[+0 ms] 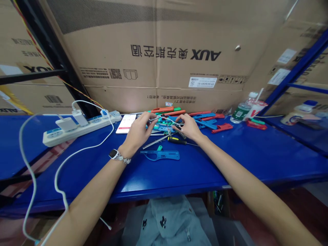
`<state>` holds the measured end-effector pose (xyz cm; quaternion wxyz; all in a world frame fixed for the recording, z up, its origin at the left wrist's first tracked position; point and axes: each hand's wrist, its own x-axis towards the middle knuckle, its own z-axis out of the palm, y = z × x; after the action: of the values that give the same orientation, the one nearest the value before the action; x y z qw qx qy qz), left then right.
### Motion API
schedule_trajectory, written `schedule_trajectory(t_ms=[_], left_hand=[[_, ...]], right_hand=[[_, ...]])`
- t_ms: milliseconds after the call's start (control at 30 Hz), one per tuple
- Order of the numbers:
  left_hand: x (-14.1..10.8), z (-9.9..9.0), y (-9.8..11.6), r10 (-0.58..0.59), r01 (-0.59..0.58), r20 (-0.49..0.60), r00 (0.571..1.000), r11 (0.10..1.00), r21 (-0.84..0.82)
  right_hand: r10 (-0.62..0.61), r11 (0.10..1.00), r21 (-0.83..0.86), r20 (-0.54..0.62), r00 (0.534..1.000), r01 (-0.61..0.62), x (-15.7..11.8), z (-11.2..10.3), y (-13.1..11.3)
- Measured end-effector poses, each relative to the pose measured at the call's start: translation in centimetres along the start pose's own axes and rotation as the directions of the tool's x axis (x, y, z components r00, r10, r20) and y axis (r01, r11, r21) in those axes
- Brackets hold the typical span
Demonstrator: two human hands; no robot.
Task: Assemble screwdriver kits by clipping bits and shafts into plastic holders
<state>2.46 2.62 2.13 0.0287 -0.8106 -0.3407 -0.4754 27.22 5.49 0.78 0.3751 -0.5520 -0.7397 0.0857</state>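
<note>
My left hand (140, 131), with a watch on the wrist, pinches a thin metal piece over the pile on the blue table. Across from it, my right hand (188, 127) has its fingers closed on a small dark part, with a thin wire running between the hands. Below them lie a yellow-and-black screwdriver (176, 140), a metal rod (155, 141) and a blue lighter casing (164, 155) with a small green piece beside it. Blue casings (208, 123), an orange casing (162, 109) and a red casing (222, 127) are heaped behind and to the right.
A white power strip (82, 128) with chargers and loose cables stands at the left, near a lit phone (125, 124). A bottle (242, 110) and a cup (257, 108) stand at the right. A cardboard wall (164, 75) closes off the back of the table (194, 174).
</note>
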Motion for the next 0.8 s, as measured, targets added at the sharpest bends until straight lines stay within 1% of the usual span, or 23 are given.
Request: schedule_trajectory(t_ms=[67,100,133,167,233,300,333,367,467,533,600,700,733,800], left_hand=[[0.1,0.0,0.1,0.009,-0.009,-0.012,1.0,1.0,0.006],[0.1,0.0,0.1,0.011,-0.011,-0.016,1.0,1.0,0.01],[0.1,-0.1,0.1,0.011,-0.011,-0.017,1.0,1.0,0.015],[0.1,-0.1,0.1,0.01,-0.009,-0.019,1.0,1.0,0.018],[0.1,-0.2,0.1,0.005,-0.005,-0.031,0.999,1.0,0.017],[0.1,-0.2,0.2,0.001,0.0,-0.047,0.999,1.0,0.004],[0.1,-0.2,0.3,-0.004,0.004,-0.058,0.998,1.0,-0.005],[0.1,-0.3,0.4,-0.012,0.011,-0.069,0.998,1.0,-0.014],[0.1,-0.3,0.7,-0.042,0.039,-0.099,0.994,0.999,-0.034],[0.1,-0.3,0.8,-0.063,0.058,-0.114,0.991,0.997,-0.045],[0.1,-0.4,0.8,-0.08,0.073,-0.121,0.989,0.996,-0.058],[0.1,-0.6,0.5,-0.077,0.07,-0.117,0.99,0.996,-0.063],[0.0,-0.8,0.4,-0.069,0.062,-0.104,0.992,0.996,-0.062],[-0.1,-1.3,0.1,-0.041,0.038,-0.058,0.997,0.998,-0.058]], right_hand=[[0.099,0.995,0.001,0.011,0.995,-0.099,0.0,0.0,0.0],[0.116,0.992,0.038,0.027,0.993,-0.117,-0.1,0.1,0.0],[0.107,0.99,0.086,0.04,0.994,-0.11,-0.3,0.0,-0.1],[0.071,0.988,0.137,0.046,0.996,-0.077,-0.5,0.0,-0.2],[-0.045,0.98,0.195,0.054,0.998,0.034,-1.3,-0.2,-0.7],[-0.188,0.971,0.165,0.082,0.979,0.173,-2.3,-0.4,-1.5],[-0.237,0.967,0.123,0.099,0.966,0.224,-2.8,-0.5,-2.0],[-0.249,0.966,0.099,0.112,0.962,0.238,-3.2,-0.5,-2.6],[-0.222,0.973,0.1,0.143,0.965,0.209,-3.8,0.1,-3.8],[-0.218,0.969,0.149,0.14,0.966,0.197,-3.7,0.7,-4.0],[-0.228,0.952,0.235,0.121,0.966,0.195,-3.3,1.1,-3.9],[-0.219,0.901,0.397,0.071,0.973,0.173,-3.1,1.3,-3.4],[-0.209,0.882,0.444,0.066,0.976,0.159,-3.2,1.2,-3.2],[-0.185,0.855,0.507,0.095,0.978,0.112,-3.4,0.8,-2.9]])
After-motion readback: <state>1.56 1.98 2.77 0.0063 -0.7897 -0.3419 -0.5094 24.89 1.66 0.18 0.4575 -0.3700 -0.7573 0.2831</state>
